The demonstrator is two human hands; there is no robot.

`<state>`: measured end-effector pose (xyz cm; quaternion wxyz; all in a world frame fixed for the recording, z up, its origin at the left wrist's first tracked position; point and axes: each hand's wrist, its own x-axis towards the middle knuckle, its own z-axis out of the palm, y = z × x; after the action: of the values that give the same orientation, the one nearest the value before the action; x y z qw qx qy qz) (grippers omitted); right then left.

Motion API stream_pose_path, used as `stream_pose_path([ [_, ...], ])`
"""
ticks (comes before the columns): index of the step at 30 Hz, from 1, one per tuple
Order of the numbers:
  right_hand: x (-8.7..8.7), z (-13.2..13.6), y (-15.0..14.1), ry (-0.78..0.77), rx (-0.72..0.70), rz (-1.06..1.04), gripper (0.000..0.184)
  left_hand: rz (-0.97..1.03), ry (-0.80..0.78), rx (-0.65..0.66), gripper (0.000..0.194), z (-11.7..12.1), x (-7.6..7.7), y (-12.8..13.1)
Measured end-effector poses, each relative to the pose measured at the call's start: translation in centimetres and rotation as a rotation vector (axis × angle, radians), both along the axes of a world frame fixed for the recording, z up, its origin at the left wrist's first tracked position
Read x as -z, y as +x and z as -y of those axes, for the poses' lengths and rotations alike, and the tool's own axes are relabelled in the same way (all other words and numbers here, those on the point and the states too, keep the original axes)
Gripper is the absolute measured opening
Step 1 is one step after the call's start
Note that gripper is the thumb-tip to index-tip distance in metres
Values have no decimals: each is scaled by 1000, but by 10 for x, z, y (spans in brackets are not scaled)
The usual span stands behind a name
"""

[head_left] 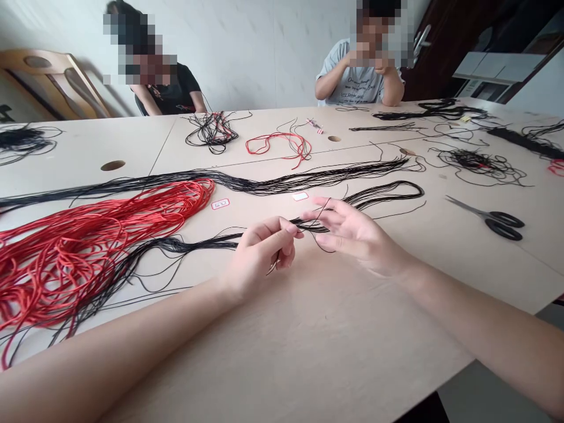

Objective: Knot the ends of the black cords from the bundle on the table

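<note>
My left hand (259, 252) is closed in a pinch on thin black cords (304, 223) just above the pale wooden table (335, 329). My right hand (350, 230) is beside it, fingers spread, with a loop of the same black cord running over its fingers. The cords trail left into a bundle (185, 244) and right into a long loop (388, 191). A big heap of red cord (88, 241) lies to the left of my hands.
Black-handled scissors (493, 218) lie at the right. A long black cord bundle (247, 182) crosses the middle, with small white labels (220, 204) near it. Further back are a red cord loop (277, 144) and black tangles (211, 130). Two other people sit at the far side.
</note>
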<state>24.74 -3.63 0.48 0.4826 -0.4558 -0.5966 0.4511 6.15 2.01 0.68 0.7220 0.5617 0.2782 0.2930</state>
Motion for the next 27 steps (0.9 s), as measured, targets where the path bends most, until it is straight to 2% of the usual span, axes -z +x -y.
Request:
stream_pose_path([
  [2, -3, 2, 3, -100, -12, -46, 38, -1, 1, -16, 18, -2, -1, -1],
  [4, -6, 4, 7, -133, 36, 25, 26, 7, 10, -42, 18, -5, -2, -1],
  [9, -10, 7, 20, -139, 151, 319, 21, 55, 16, -104, 17, -16, 1, -1],
  [13, -10, 8, 26, -46, 182, 462, 15, -34, 85, -134, 18, -19, 6, -2],
  [17, -10, 11, 18, 96, 145, 525, 10, -271, 245, -142, 26, -16, 5, 0],
  [19, -9, 12, 11, 157, 128, 517, 8, -365, 330, -111, 30, -13, 3, 2],
  [22, -6, 12, 0, 236, 156, 507, 9, -395, 420, -46, 30, -7, 0, 4],
  [27, 0, 10, -6, 302, 244, 545, 9, -376, 419, 84, 27, -2, -2, 4],
])
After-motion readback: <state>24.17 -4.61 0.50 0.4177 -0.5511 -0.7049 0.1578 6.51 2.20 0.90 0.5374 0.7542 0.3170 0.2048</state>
